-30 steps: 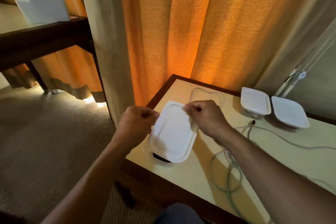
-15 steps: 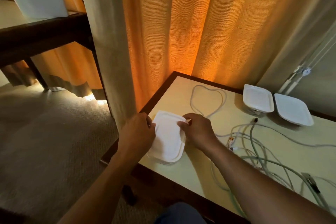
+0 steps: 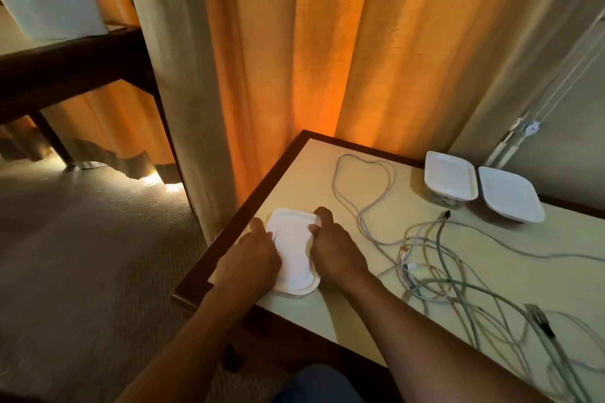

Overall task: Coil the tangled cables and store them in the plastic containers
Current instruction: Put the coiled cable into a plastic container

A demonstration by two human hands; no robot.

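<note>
- white plastic lid (image 3: pixel 293 252) is down flat on its container now, at the near left corner of the table (image 3: pixel 304 173). a second ago it was held up tilted over the tub with something dark showing underneath, so this box is basically getting snapped shut
- left hand (image 3: pixel 252 255) has its fingers curled over the lid's left edge. right hand (image 3: pixel 337 255) is curled on the right edge with the thumb on top. both are pressing down, but i can't tell if the seal has clicked all the way round
- two more lidded containers (image 3: pixel 450 178) sit side by side at the far edge, toward the right
- loads left to do imo: tangled cables (image 3: pixel 442 265) sprawl across the middle and right of the table, and one pale cable loop (image 3: pixel 360 180) lies loose near the far left corner, just beyond the hands
</note>
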